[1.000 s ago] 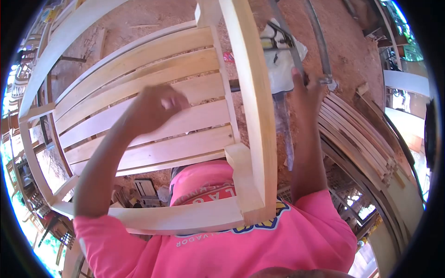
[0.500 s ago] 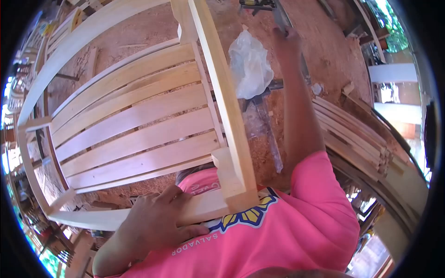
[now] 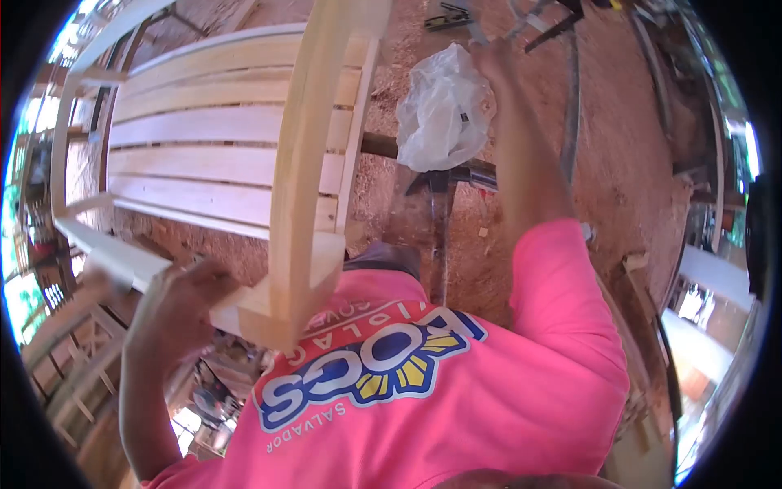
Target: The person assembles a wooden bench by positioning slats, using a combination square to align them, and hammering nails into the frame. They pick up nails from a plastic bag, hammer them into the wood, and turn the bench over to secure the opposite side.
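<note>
Left hand (image 3: 181,308): grasping the lower rail (image 3: 134,261) of the wooden frame (image 3: 191,198).
Right hand (image 3: 493,63): blurred; cannot tell whether it grasps anything.
Wooden frame: left of the pink shirt (image 3: 489,407), pale, at least 4 slats, partly hidden by 1 post (image 3: 303,155); top cut off.
Plastic bag (image 3: 444,114): whitish, crumpled.

2 grips: left grip (image 3: 181,306), right grip (image 3: 492,61); 1 slatted wooden frame (image 3: 195,160); 1 plastic bag (image 3: 440,106); 1 pink shirt (image 3: 497,399).
</note>
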A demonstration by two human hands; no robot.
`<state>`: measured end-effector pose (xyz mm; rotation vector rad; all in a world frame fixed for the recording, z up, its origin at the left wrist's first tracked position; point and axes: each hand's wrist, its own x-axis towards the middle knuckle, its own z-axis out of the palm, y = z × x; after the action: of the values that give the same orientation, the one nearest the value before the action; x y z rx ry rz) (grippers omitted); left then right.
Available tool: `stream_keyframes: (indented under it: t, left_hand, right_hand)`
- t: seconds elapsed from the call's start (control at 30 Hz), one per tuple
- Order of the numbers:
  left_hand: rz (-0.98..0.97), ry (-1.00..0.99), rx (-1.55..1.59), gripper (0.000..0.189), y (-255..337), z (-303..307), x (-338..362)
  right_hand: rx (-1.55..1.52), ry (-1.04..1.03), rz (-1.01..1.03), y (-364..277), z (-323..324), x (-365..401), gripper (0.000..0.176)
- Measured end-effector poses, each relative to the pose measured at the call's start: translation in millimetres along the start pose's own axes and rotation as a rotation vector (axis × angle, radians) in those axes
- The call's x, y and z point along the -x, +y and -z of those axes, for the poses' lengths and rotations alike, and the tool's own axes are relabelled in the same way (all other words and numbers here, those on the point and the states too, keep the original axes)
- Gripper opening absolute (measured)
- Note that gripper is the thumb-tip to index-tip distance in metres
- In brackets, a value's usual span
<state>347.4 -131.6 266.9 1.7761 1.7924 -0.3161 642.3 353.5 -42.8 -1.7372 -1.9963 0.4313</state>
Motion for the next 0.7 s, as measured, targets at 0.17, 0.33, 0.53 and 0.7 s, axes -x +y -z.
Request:
stream_keyframes:
  t: [0.17, 0.33, 0.53, 0.7]
  left_hand:
    - [0.016, 0.320, 0.052, 0.038, 4.5, -17.7, 3.5]
    - [0.009, 0.390, 0.089, 0.040, -1.4, -17.5, 1.5]
    - [-0.049, 0.438, 0.146, 0.034, -19.0, -21.5, 2.8]
    - [-0.083, 0.459, 0.189, 0.034, -20.9, -16.8, -1.3]
  right_hand:
    - [-0.023, -0.273, 0.176, 37.1, -15.4, -5.8, 0.045]
    - [-0.102, -0.279, 0.196, 52.1, -16.5, 0.9, 0.040]
    - [-0.405, 0.165, 0.003, -11.1, 82.7, 110.6, 0.025]
    - [-0.031, -0.245, -0.142, -27.6, 110.5, 292.6, 0.037]
